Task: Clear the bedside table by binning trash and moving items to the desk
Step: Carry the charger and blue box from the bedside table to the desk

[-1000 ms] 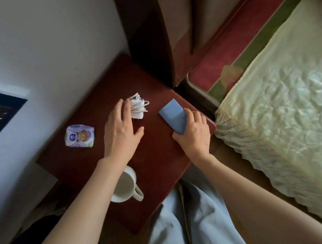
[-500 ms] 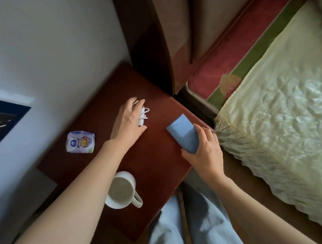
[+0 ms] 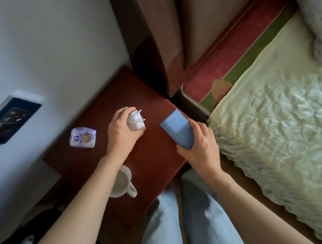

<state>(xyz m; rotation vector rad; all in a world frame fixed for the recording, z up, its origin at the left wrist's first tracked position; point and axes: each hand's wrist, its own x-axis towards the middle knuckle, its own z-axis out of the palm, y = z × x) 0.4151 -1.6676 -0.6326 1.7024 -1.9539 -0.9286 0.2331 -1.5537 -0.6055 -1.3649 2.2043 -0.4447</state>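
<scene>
On the dark red bedside table (image 3: 90, 158), my left hand (image 3: 123, 132) is closed around a white charger wrapped in its cable (image 3: 136, 120). My right hand (image 3: 198, 147) grips a flat blue case (image 3: 178, 130) and holds it tilted at the table's right edge. A small crumpled white and purple packet (image 3: 83, 138) lies near the wall on the left. A white mug (image 3: 123, 182) stands near the front edge, partly hidden under my left forearm.
A wall socket panel (image 3: 6, 121) sits at left. A brown headboard (image 3: 163, 30) rises behind the table. The bed with a pale green quilt (image 3: 287, 116) lies to the right. My legs in light blue trousers (image 3: 187, 225) are in front of the table.
My left hand has reached forward and closed on the white charger. My right hand has tilted the blue case up off the table at its right edge.
</scene>
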